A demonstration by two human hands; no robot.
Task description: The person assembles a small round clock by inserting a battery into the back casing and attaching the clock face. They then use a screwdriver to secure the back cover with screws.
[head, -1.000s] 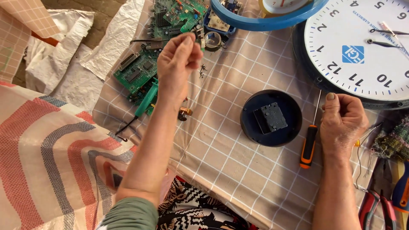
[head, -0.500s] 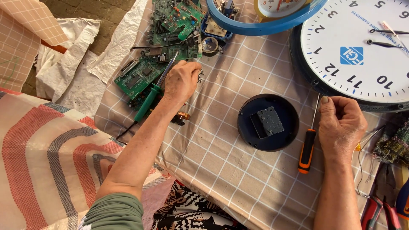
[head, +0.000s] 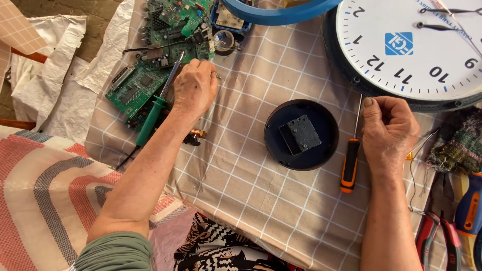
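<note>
While the left hand (head: 195, 89) is resting loosely curled beside the light, rigid soldering iron (head: 156, 104), best gripped by its green handle, the right hand (head: 389, 131) is lying fisted, seemingly empty, by the screwdriver (head: 350, 153).

Spread across a checked cloth (head: 241, 190): a white wall clock (head: 411, 45) at the far right corner. Near the middle, a dark round dish (head: 281, 150) carrying a black clock movement (head: 300, 133). Red-handled pliers (head: 437, 236) at the right edge.

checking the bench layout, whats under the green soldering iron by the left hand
The green soldering iron lies across green circuit boards on the checked cloth. The left hand covers the boards beside it.
</note>
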